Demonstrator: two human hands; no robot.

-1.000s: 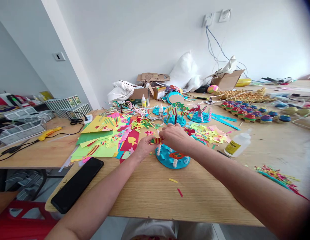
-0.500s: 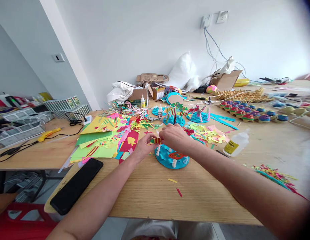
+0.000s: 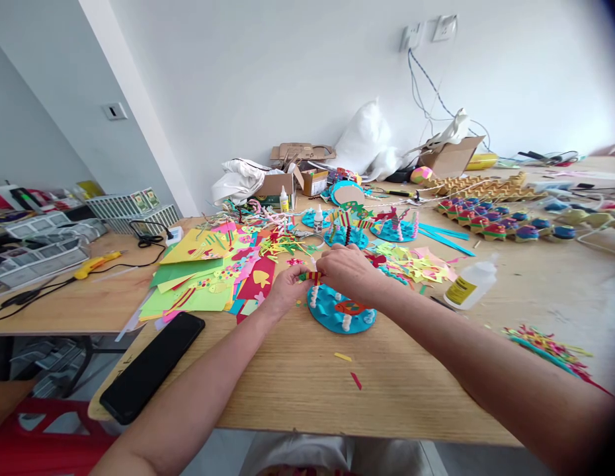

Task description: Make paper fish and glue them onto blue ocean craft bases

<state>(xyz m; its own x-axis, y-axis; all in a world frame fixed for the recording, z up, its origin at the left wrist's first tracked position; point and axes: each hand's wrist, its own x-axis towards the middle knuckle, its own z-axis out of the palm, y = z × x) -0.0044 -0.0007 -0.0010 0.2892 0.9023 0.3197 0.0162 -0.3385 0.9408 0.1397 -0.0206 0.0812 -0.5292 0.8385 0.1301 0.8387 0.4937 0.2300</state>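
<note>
In front of me on the table sits a round blue craft base with white twisted posts and an orange paper fish on it. My left hand pinches the left end of a small striped paper fish, red, yellow and green, above the base's back left edge. My right hand is closed at the fish's other end, over the back of the base; its fingertips are mostly hidden behind the back of the hand. A white post stands right under the striped fish.
Coloured paper sheets and a black phone lie to the left. A glue bottle stands to the right, near paper scraps. Finished-looking blue bases and painted egg cartons are farther back.
Both hands stay almost in place at the striped fish, with only slight finger movement. The view has shifted very slightly.
</note>
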